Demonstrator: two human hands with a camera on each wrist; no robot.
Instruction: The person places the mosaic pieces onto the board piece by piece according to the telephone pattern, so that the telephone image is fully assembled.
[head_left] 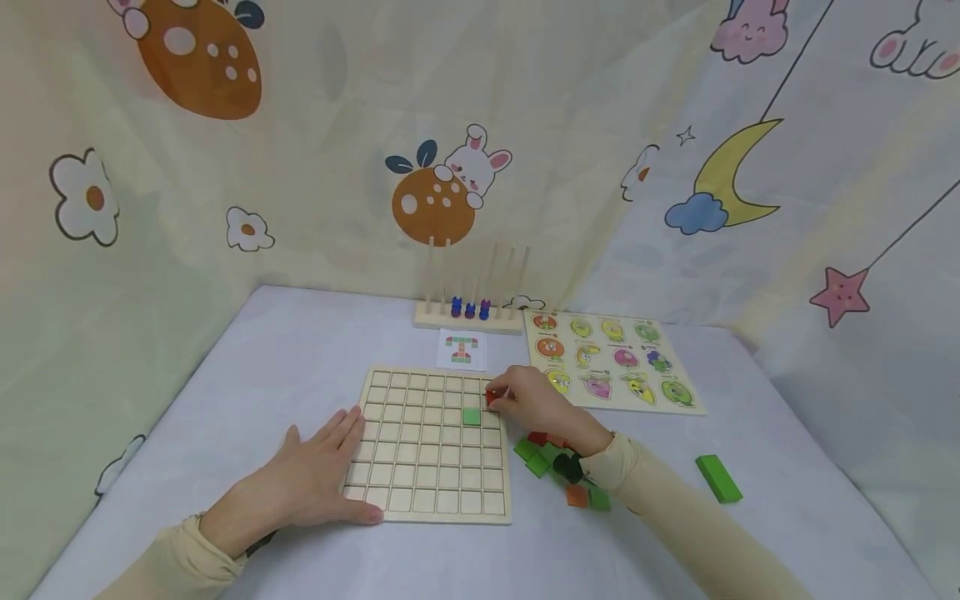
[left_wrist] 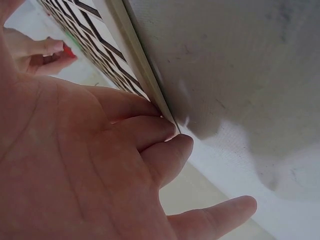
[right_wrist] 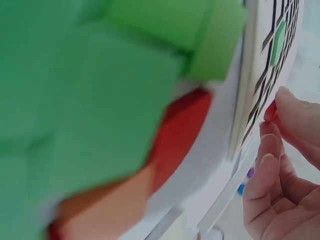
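Right hand (head_left: 531,398) pinching red piece (head_left: 491,399), left hand (head_left: 317,473) with fingers extended, touching gridded board (head_left: 429,455)

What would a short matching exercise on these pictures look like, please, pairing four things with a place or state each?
Things:
1. Left hand
2. Right hand
3. Card
4. Green bar

Places or states, head view:
A. Between the board and the peg rack
B. Right of the loose blocks
C. Pinching a red piece
D. Touching the board's left edge

Pairs: 1-D; 2-C; 3-A; 4-B
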